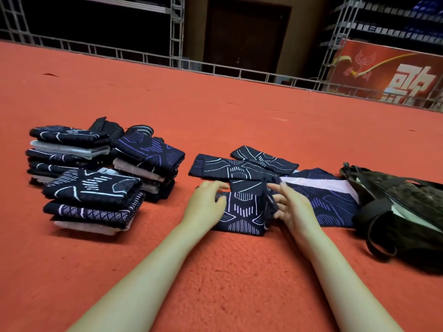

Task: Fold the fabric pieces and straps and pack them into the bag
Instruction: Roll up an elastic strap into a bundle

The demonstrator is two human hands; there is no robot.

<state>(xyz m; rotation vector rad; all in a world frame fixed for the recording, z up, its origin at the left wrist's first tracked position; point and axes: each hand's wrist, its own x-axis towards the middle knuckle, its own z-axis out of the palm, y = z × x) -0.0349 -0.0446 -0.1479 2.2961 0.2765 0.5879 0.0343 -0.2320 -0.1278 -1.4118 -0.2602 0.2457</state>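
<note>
Person kneels over red carpet (215,97), folding one patterned navy piece (242,212). Left hand (206,202) lies flat on its left edge, fingers relaxed. Right hand (290,207) pinches the raised right edge. Best, I judge: pin the left side, carry the flap across, match edges, smooth. Folded stacks (96,173) sit left; unfolded pieces (244,164) beyond; black bag (402,207) right, mouth open. Banner (393,75) shows large white characters, cropped, unreadable.
</note>
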